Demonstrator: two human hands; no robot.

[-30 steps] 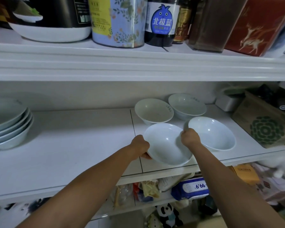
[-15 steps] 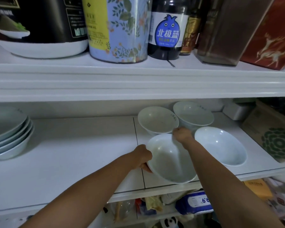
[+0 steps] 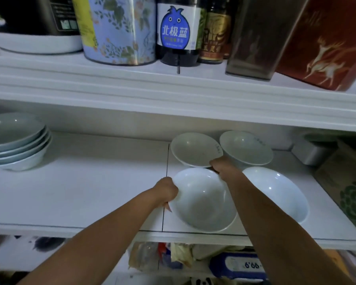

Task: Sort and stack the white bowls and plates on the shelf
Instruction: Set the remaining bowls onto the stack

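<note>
My left hand (image 3: 167, 192) grips the left rim of a white plate-bowl (image 3: 201, 200) at the front of the middle shelf (image 3: 90, 192). My right hand (image 3: 221, 164) reaches past its far rim and grips the near edge of a small white bowl (image 3: 193, 149) behind it. A second small bowl (image 3: 247, 148) sits to the right at the back. Another white plate-bowl (image 3: 280, 192) lies front right, partly behind my right forearm. A stack of several plate-bowls (image 3: 14, 140) stands at the far left.
The upper shelf (image 3: 173, 89) hangs low over the bowls, loaded with a floral tin (image 3: 117, 29), bottles (image 3: 178, 31) and a red box (image 3: 327, 42). A grey box (image 3: 312, 151) and a cardboard box with a green print (image 3: 345, 192) crowd the right end.
My right hand left the front plate-bowl's right rim and moved back to the small bowl behind it. My left hand kept its grip. The camera moved closer.
</note>
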